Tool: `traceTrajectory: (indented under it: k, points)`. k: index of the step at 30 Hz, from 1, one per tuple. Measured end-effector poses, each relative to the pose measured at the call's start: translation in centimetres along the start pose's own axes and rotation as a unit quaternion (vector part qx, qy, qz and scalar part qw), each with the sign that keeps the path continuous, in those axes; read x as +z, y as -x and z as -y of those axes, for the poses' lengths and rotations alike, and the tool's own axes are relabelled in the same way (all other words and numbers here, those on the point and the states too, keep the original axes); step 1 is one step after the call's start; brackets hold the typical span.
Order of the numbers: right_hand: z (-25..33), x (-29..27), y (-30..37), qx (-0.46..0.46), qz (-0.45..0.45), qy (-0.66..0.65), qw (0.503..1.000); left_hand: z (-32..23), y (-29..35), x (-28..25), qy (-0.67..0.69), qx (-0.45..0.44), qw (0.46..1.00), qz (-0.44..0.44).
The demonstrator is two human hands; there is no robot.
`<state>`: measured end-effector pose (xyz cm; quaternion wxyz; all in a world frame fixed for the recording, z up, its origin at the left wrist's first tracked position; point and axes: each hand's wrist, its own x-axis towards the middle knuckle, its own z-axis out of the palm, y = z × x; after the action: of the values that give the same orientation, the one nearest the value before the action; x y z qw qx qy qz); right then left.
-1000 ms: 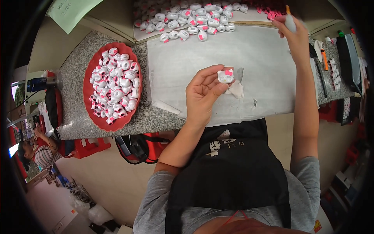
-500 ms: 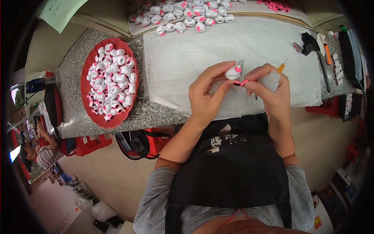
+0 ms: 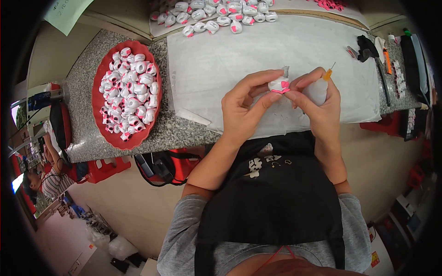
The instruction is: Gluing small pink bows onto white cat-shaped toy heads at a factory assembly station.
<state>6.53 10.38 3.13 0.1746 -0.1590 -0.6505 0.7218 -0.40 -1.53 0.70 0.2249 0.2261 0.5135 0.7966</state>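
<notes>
Between thumb and fingers, my left hand (image 3: 245, 103) holds a small white figurine piece (image 3: 277, 84) with a pink bow on its front. A pink strip-like part (image 3: 280, 91) lies against its lower edge, touched by both thumbs. Closed beside it, my right hand (image 3: 322, 99) presses at this pink part with thumb and forefinger. Tucked in the same palm is a translucent squeeze bottle (image 3: 316, 92) with an orange needle tip (image 3: 327, 75) pointing up and away. A grey bit (image 3: 286, 71) sticks up behind the white piece; what it is I cannot tell.
A red scalloped tray (image 3: 97, 117) full of similar white-and-pink pieces stands at left. More white pieces (image 3: 212, 26) and small pink parts (image 3: 328, 4) lie at the back. White sheeting (image 3: 221, 60) covers the worktop. Black-handled tools (image 3: 367, 49) and an orange cutter (image 3: 387, 60) lie at right. Another person sits far left.
The pink part, held apart in my right fingers before, now rests against the bottom of the white piece. My hands have come closer together, and the view has shifted slightly.
</notes>
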Motion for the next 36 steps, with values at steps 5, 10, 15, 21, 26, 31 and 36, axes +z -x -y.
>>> traceTrajectory:
  k: [5,10,15,21,26,31,36]
  points:
    - [0.33,-0.33,-0.1,0.017,0.043,-0.047,0.998,0.29,-0.09,-0.43,0.049,0.022,0.997,0.047]
    - [0.29,0.05,-0.24,0.033,0.055,-0.083,0.994,0.22,-0.07,-0.33,0.056,0.026,0.997,0.055]
    - [0.43,-0.09,-0.05,0.057,0.071,-0.114,0.989,0.41,-0.06,-0.23,0.051,0.045,0.996,0.053]
    - [0.42,-0.17,0.01,0.074,0.073,-0.113,0.988,0.67,0.03,-0.64,0.024,0.058,0.995,0.074]
    - [0.06,-0.74,0.24,0.071,0.077,-0.105,0.989,0.55,0.01,-0.36,0.032,0.04,0.996,0.078]
    - [-0.05,-0.74,0.36,0.041,0.073,-0.107,0.991,0.4,0.08,-0.12,0.01,0.043,0.997,0.07]
    - [-0.42,-0.73,0.44,0.025,0.073,-0.1,0.992,0.35,0.13,-0.06,-0.014,0.058,0.996,0.061]
